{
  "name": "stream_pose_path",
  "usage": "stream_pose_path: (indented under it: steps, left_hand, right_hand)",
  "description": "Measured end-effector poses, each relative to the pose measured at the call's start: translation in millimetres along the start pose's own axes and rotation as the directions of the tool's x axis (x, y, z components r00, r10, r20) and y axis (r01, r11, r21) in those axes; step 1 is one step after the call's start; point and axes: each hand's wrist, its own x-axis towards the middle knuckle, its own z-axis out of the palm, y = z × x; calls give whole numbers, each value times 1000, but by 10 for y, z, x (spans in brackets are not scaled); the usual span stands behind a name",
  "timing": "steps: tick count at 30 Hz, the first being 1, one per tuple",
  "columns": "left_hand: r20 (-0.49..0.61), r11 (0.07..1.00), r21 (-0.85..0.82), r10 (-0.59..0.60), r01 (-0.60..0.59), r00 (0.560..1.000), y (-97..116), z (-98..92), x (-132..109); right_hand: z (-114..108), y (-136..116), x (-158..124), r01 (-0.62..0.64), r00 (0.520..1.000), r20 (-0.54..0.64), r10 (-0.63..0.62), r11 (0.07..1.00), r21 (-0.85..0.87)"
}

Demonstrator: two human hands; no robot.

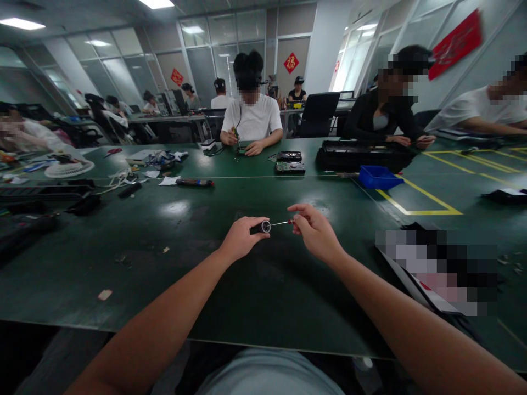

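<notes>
My left hand (242, 237) is closed around a dark cylindrical part (259, 227), whose round, pale-rimmed end faces right. What the part belongs to cannot be made out. My right hand (315, 230) pinches a screwdriver (281, 223) by its small red handle, between thumb and fingers. The thin metal shaft points left, and its tip meets the rim of the cylinder or lies just inside it. Both hands are held above the green table (288, 307), near its middle.
Across the table a person (252, 118) handles a small part. Opened circuit-board devices (289, 167), a long black housing (364, 156) and a blue bin (379, 177) stand at the back. A white fan grille (69, 168) and cables lie left. A blurred-out flat item (436, 274) lies right.
</notes>
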Motion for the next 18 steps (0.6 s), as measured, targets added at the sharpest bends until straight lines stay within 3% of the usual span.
stream_pose_path:
  steps: [8, 14, 18]
  left_hand:
    - [3, 1000, 7, 8, -8, 1000, 9, -7, 6]
    - [-26, 1000, 22, -18, 19, 1000, 32, -19, 15]
    - [-11, 1000, 8, 7, -7, 1000, 39, -1, -2]
  right_hand:
    - [-18, -44, -15, -26, 1000, 4, 26, 999, -21]
    - [29, -7, -25, 5, 998, -63, 5, 988, 153]
    - [59, -28, 3, -53, 995, -58, 75, 947, 315]
